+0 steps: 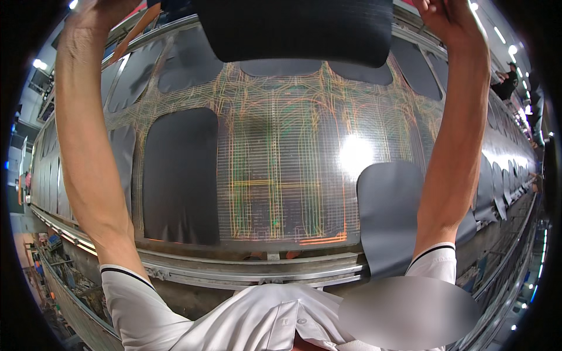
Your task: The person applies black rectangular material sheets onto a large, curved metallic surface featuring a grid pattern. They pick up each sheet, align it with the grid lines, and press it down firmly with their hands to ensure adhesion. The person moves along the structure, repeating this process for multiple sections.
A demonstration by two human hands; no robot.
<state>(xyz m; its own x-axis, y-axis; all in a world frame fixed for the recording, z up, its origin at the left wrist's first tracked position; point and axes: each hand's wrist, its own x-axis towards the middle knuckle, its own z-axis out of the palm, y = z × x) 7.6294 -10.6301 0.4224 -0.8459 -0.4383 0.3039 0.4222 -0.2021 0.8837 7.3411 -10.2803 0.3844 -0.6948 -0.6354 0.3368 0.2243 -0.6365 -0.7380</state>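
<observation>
Two raised arms hold a dark sheet above a line-marked cutting tabletop.

The dark flat piece [295, 29] sits at twelve o'clock, long axis left to right, rounded edge toward the person. The left hand [96, 11] and right hand [448, 17] flank it; their fingers' grip cannot be told. The tabletop [281, 175] carries other dark cut pieces [181, 175].

Glossy cutting table [281, 175] (line-marked) carries flat dark pieces [181, 175].
</observation>
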